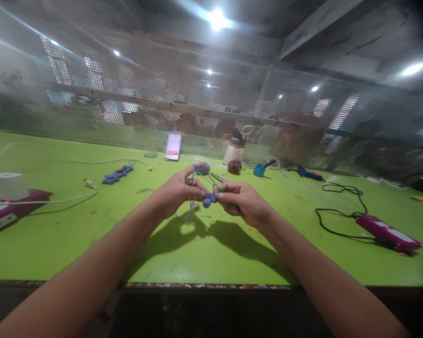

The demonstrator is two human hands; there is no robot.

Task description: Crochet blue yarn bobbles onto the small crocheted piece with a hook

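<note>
Between my two hands is a small piece of blue-purple crochet work [209,200], held just above the green table. My left hand [183,188] pinches it from the left, and a strand of the same yarn runs over the raised forefinger and loops down below. My right hand [241,202] is closed round a crochet hook with a green handle [222,190]; its tip meets the crochet piece. Behind the hands sits a ball of blue-purple yarn [203,167]. Scissors or a similar metal tool [217,177] lie beside it, partly hidden.
A finished-looking blue crochet strip [117,174] lies left. Toward the back stand a phone [173,146], a bottle [234,151], a dark patterned ball [234,166] and a blue pot [259,170]. Power strips [389,232] with cables and a glue gun [309,173] flank the table [127,253].
</note>
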